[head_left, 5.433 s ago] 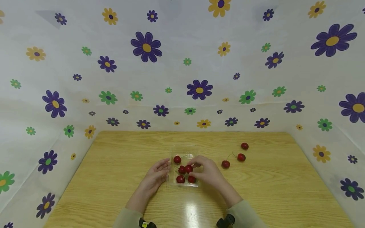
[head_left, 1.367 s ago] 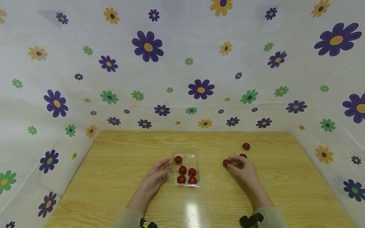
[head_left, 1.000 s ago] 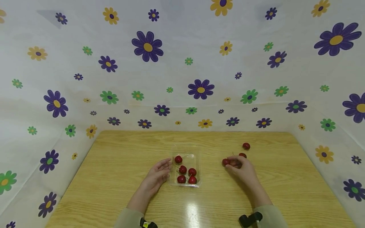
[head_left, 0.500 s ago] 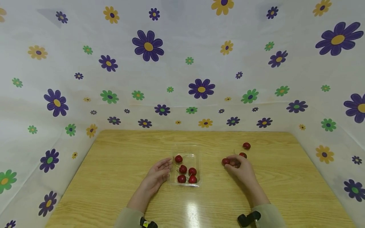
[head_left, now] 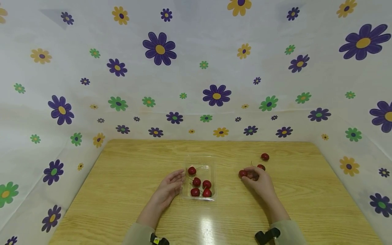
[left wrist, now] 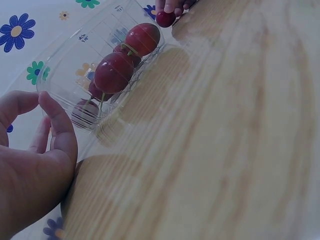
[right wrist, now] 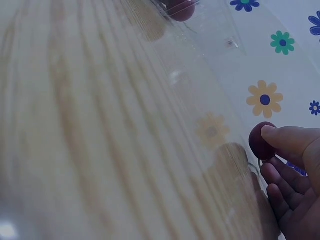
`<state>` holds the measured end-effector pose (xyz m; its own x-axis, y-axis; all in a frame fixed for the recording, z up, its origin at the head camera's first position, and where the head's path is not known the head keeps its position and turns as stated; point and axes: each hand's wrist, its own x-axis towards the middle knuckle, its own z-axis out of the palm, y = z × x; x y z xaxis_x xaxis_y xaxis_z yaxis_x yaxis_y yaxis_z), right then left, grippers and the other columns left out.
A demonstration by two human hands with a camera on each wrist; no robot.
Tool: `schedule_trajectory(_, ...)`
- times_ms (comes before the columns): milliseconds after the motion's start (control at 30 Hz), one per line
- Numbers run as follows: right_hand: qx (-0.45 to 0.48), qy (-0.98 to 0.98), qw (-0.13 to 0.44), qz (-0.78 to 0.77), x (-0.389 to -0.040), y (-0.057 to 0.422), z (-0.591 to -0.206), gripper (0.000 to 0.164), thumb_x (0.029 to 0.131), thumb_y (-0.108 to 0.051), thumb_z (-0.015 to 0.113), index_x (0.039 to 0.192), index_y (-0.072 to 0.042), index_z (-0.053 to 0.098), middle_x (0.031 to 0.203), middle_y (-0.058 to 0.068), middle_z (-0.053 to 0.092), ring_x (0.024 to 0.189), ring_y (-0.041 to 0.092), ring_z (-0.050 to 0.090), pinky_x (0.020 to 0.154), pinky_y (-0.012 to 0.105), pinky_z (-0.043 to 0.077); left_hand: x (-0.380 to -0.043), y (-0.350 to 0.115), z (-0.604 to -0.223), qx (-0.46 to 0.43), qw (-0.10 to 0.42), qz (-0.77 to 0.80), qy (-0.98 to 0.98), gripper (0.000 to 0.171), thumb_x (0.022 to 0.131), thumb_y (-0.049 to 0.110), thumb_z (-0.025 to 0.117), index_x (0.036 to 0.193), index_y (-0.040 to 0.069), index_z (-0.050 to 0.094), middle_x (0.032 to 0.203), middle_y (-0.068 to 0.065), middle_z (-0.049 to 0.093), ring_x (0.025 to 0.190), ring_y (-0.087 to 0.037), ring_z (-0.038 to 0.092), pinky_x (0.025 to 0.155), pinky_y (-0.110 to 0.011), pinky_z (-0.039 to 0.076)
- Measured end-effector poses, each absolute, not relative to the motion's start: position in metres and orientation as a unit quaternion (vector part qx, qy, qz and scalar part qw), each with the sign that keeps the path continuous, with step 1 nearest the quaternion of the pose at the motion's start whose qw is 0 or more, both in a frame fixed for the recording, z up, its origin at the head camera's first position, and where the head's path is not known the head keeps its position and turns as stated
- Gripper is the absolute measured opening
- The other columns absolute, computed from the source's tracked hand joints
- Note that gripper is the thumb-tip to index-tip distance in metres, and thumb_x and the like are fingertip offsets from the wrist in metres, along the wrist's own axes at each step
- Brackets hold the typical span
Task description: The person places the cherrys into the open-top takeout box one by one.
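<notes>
A clear plastic box (head_left: 200, 198) stands mid-table with several dark red cherries (head_left: 196, 182) inside, some with stems showing. My left hand (head_left: 168, 188) rests on the table at the box's left side, fingers loosely extended. In the left wrist view its fingertips (left wrist: 47, 102) are right at the box wall. To the right of the box, my right hand (head_left: 260, 180) pinches a cherry (head_left: 242, 173) between thumb and fingers. The right wrist view shows the thumb on top of this cherry (right wrist: 261, 141), its stem hanging below.
Just behind the right hand lies another cherry (head_left: 261, 167), partly hidden by the fingers. One more cherry (head_left: 264, 157) lies farther back. The wooden table (head_left: 137, 156) ends at a white cloth (head_left: 183, 75) printed with flowers, which encloses the back and sides.
Earlier my right hand was at the box with a cherry; that cherry now lies inside. The hand has moved right to another cherry and pinches it. My left hand has stayed put.
</notes>
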<state>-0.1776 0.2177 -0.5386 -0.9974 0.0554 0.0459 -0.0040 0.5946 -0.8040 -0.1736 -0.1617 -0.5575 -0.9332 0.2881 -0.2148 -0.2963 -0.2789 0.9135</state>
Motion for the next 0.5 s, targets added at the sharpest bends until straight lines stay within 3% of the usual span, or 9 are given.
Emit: schedule_trajectory(500, 0.009, -0.886, 0.049, 0.461, -0.1768, 0.2108, -0.5338, 0.031, 0.094, -0.009, 0.081, 0.123, -0.001, 0.074, 0.110, 0.017, 0.075, 0.091, 0.014, 0.067, 0.081, 0.019, 0.054, -0.1743, -0.1634, -0.5592, -0.001, 0.186, 0.796, 0.576, 0.062, 0.102, -0.004, 0.054, 0.161, -0.007, 0.033, 0.128, 0.007, 0.059, 0.112, -0.004, 0.059, 0.084, -0.018, 0.051)
